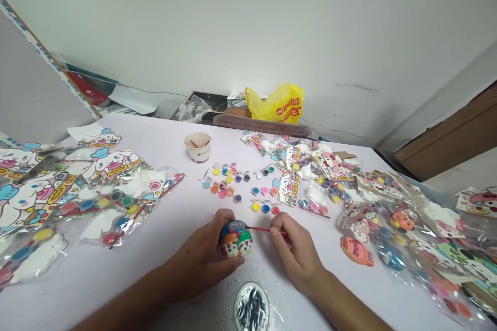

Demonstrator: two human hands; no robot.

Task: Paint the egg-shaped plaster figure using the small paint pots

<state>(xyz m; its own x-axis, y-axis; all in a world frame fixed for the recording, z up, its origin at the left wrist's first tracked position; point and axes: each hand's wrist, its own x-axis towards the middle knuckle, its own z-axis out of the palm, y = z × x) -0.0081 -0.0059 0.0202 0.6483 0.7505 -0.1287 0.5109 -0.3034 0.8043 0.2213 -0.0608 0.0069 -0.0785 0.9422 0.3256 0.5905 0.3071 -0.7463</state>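
Note:
In the head view my left hand (207,256) is closed around a small painted figurine (236,243), thumb along its lower edge and fingers at its upper left. The figurine shows two white faces, one under an orange-brown top and one under a green top, with a blue patch behind. My right hand (293,248) pinches a red-handled paintbrush (259,229). Its dark tip points left and meets the blue part of the figurine, or lies just in front of it. Below the hands is a round silver-rimmed disc (251,307) with dark streaks.
Small paint pots (227,181) stand in clusters beyond my hands, near a paper cup (198,147) holding a stick. Bagged painting kits (128,191) cover the left side; more packets (404,227) lie right. A painted orange fish-like piece (356,251) lies there. A yellow bag (275,103) sits behind the table.

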